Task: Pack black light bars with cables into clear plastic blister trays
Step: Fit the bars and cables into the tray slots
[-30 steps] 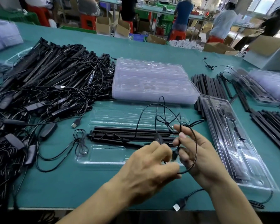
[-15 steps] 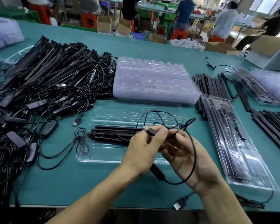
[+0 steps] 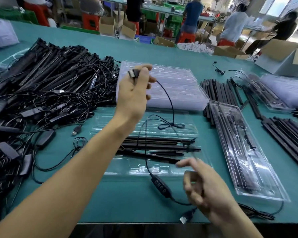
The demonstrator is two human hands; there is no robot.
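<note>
A: Two hands, one lead. Nearest is the right hand (image 3: 205, 191), motion-blurred, forefinger out and the others curled. The cable (image 3: 170, 103) runs in under the palm. Can't tell if it grips.

B: The lump on the wire just ahead?

A: Inline controller (image 3: 160, 186), a slim black oval with a row of small buttons, at the near lip of the open blister tray (image 3: 120, 170). Lying or hanging, unclear.

B: And the goods?

A: Light bars (image 3: 158, 146) are in that tray. Long, thin, matte black, laid lengthwise, with one askew across the others. The tray is thin, glossy, clear plastic with moulded channels. Its near rectangular pocket shows only wire crossing it. To the right sits a filled tray (image 3: 248, 160).

B: Other hand?

A: Left hand (image 3: 134, 93) is raised, thumb and forefinger pinching the USB plug (image 3: 132, 73), metal tip showing. The wire drops from it to a small knot of loops.

B: Step?

A: My read is that the bars are seated and the lead is being drawn out before stowing. Next it needs gathering into a coil small enough for the pocket, controller and plug tucked in, with no snag at the knot.

B: Beyond?

A: Stack of empty trays (image 3: 179, 86), frosted-looking. On the left, a heap of bars and tangled leads (image 3: 50, 79).
</note>
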